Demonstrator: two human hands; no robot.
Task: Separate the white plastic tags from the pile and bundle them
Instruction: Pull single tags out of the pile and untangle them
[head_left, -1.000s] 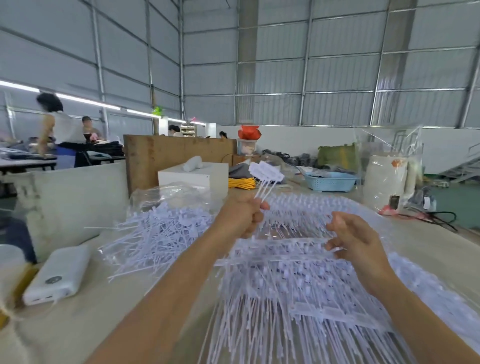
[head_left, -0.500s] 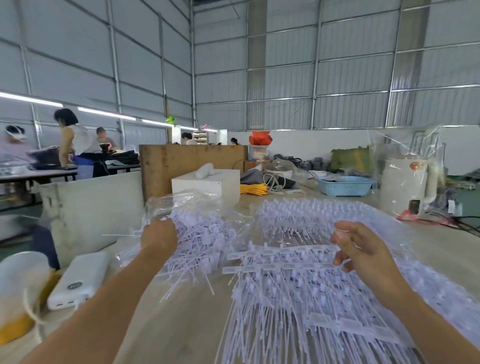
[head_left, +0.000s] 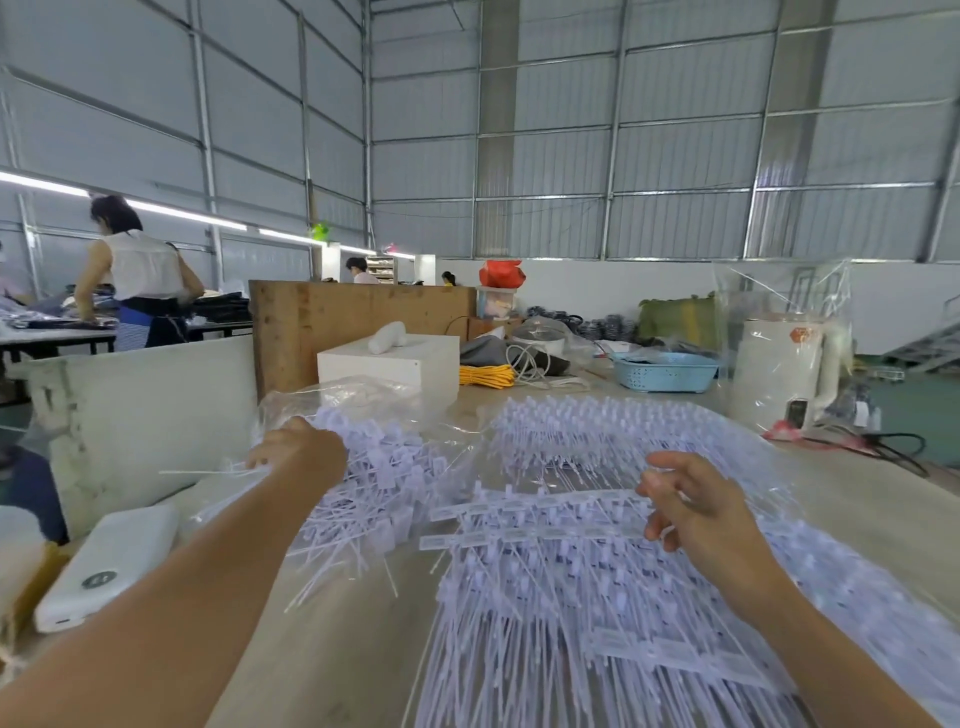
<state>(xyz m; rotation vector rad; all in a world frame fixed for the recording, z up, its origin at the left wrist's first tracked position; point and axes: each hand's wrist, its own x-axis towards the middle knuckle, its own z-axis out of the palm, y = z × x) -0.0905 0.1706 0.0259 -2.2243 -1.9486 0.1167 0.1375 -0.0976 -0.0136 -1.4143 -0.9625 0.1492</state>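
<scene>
Left hand (head_left: 298, 449), knuckles up, rests on the loose separated tags (head_left: 374, 493) heaped on a clear plastic bag (head_left: 358, 397) — whether its fingers hold any cannot be told. Right hand (head_left: 691, 506), fingers loosely curled and holding nothing, hovers just over the unseparated tag strips (head_left: 530, 525), which spread beneath and beyond it across the table (head_left: 337, 649). Judged progress: early — a modest separated heap, a far larger pile left, no tied bundle visible. Beside the left forearm lies a white power bank (head_left: 106, 566); its round mark is unreadable.
</scene>
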